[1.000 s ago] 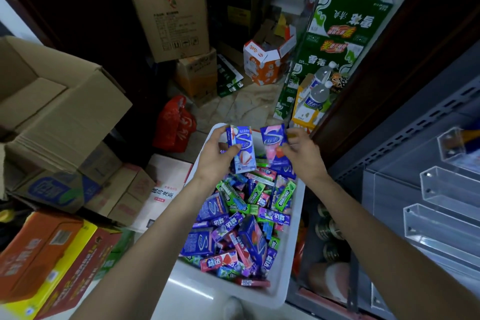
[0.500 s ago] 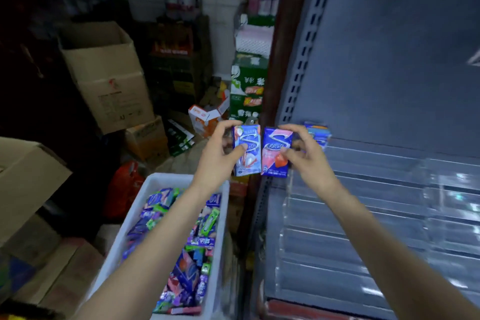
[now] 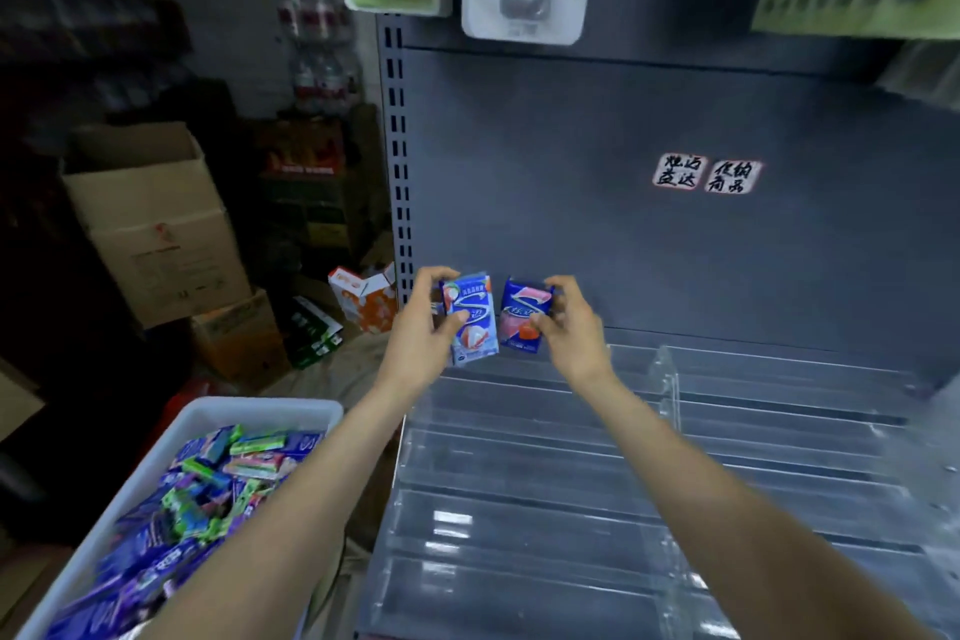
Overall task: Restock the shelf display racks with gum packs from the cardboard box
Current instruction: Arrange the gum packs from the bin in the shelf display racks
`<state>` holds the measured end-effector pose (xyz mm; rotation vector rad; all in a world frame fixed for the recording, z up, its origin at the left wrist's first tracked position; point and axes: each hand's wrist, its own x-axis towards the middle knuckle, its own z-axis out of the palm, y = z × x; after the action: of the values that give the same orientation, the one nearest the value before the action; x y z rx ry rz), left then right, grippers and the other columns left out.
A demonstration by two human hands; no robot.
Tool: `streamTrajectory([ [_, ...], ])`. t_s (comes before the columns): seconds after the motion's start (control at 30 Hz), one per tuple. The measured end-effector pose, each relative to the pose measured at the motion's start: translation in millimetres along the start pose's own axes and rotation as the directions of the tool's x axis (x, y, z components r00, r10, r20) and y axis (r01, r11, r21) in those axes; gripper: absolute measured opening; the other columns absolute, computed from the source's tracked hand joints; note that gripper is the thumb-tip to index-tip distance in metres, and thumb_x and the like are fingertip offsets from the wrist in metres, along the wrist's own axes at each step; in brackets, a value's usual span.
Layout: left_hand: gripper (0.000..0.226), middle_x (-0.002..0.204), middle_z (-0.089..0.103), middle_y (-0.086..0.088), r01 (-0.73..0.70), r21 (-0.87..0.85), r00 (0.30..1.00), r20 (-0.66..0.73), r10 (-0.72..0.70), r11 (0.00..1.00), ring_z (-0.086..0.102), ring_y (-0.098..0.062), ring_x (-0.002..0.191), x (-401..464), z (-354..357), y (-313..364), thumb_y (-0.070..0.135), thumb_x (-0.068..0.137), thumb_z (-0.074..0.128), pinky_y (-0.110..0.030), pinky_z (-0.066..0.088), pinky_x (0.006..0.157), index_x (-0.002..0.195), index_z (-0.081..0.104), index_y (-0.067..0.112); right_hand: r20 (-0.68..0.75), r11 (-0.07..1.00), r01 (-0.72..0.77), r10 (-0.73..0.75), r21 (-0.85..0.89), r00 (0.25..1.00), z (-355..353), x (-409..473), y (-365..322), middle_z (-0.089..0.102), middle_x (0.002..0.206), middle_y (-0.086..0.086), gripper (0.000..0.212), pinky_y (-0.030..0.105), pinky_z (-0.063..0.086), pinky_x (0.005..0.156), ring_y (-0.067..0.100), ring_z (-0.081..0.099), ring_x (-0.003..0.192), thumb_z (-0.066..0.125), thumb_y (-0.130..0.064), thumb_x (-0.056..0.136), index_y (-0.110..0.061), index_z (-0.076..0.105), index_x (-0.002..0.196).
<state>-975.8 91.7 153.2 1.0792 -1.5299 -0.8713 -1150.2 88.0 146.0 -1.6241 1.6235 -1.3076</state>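
The left hand (image 3: 423, 327) grips a light-blue gum pack (image 3: 469, 320) and the right hand (image 3: 569, 327) pinches a dark-blue gum pack (image 3: 524, 316), both upright and side by side above the back tier of the clear display rack (image 3: 519, 473). Step in hand: placement — each pack probably needs lowering into a rear channel, face forward. The acrylic divider (image 3: 667, 379) stands just right of the hands (keep clear of it). Remaining stock lies in the white bin (image 3: 249, 411) at lower left — not a cardboard box (image 3: 150, 218), which stands behind.
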Motion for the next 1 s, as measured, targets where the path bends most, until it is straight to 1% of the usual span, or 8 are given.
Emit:
streamTrajectory([
  [0.17,0.035,0.101,0.055,0.014,-0.024,0.079,1.000,-0.008,0.025,0.997,0.059,0.001,0.090,7.1,-10.4,2.8,-0.002,0.090,0.055,-0.017,0.054,0.069,0.111,0.043,0.024,0.113,0.989,0.015,0.002,-0.148,0.994,21.2,13.0,13.8,0.062,0.106,0.016,0.035,0.040,0.049,0.088,0.030,0.060,0.092,0.055,0.004,0.085,-0.012,0.050,0.116],
  [0.27,0.033,0.105,0.054,0.017,-0.004,0.071,1.000,0.021,0.002,0.998,0.061,-0.004,0.097,6.8,-17.5,-1.0,0.003,0.091,0.055,-0.027,0.058,0.072,0.111,0.043,0.027,0.080,0.978,0.012,0.005,-0.209,0.997,32.2,15.0,16.6,0.054,0.109,0.016,0.038,0.024,0.040,0.089,0.028,0.056,0.098,0.055,0.005,0.085,-0.009,0.053,0.121],
  [0.33,0.033,0.108,0.055,0.014,0.001,0.082,1.000,0.028,-0.004,0.997,0.060,-0.002,0.098,6.1,-20.3,-3.6,0.005,0.092,0.055,-0.025,0.058,0.073,0.113,0.043,0.027,0.046,0.969,0.038,-0.028,-0.242,0.999,35.6,15.3,16.9,0.048,0.113,0.015,0.040,0.020,0.036,0.089,0.025,0.054,0.100,0.055,0.003,0.087,-0.007,0.052,0.126],
  [0.43,0.032,0.111,0.056,0.008,0.000,0.070,0.998,0.055,-0.004,0.998,0.060,-0.001,0.099,5.1,-20.9,-4.2,0.007,0.092,0.056,-0.026,0.058,0.075,0.114,0.043,0.027,0.019,0.955,0.105,-0.104,-0.277,0.994,38.9,12.5,15.0,0.043,0.115,0.010,0.043,0.025,0.043,0.090,0.020,0.054,0.096,0.054,0.001,0.090,-0.011,0.048,0.130],
  [0.57,0.034,0.113,0.058,0.004,0.013,0.007,0.997,0.077,-0.013,1.000,0.062,-0.009,0.102,5.0,-16.7,-3.6,0.006,0.091,0.057,-0.032,0.058,0.077,0.110,0.043,0.031,0.028,0.956,0.091,-0.087,-0.278,0.996,40.1,16.1,13.3,0.049,0.109,0.012,0.031,0.025,0.046,0.082,0.020,0.053,0.089,0.052,0.002,0.089,-0.009,0.052,0.118],
  [0.77,0.036,0.106,0.059,0.010,-0.014,-0.023,0.997,0.073,0.016,1.000,0.062,-0.006,0.100,9.4,-9.0,1.8,0.004,0.089,0.059,-0.033,0.058,0.078,0.104,0.045,0.034,0.250,0.969,0.118,-0.062,-0.215,0.966,22.4,18.2,18.7,0.059,0.118,0.012,0.050,0.025,0.049,0.089,0.020,0.060,0.099,0.052,0.006,0.086,-0.015,0.045,0.131],
  [0.87,0.036,0.109,0.061,0.003,-0.007,-0.028,0.996,0.091,0.010,1.000,0.063,-0.011,0.101,13.1,-5.2,3.8,0.005,0.089,0.060,-0.030,0.058,0.075,0.104,0.045,0.034,0.208,0.975,0.128,-0.089,-0.183,0.974,6.0,16.0,16.0,0.056,0.121,0.006,0.058,0.022,0.045,0.091,0.017,0.058,0.104,0.050,0.005,0.085,-0.022,0.043,0.136],
  [1.0,0.035,0.111,0.063,-0.003,-0.004,-0.025,0.990,0.138,0.007,1.000,0.065,-0.012,0.098,18.1,2.5,7.8,0.006,0.088,0.062,-0.024,0.056,0.074,0.113,0.046,0.025,0.233,0.985,0.095,-0.127,0.146,0.964,-14.9,9.8,-5.7,0.058,0.113,-0.005,0.052,0.018,0.049,0.085,0.006,0.059,0.098,0.059,-0.005,0.088,-0.029,0.045,0.132],
])
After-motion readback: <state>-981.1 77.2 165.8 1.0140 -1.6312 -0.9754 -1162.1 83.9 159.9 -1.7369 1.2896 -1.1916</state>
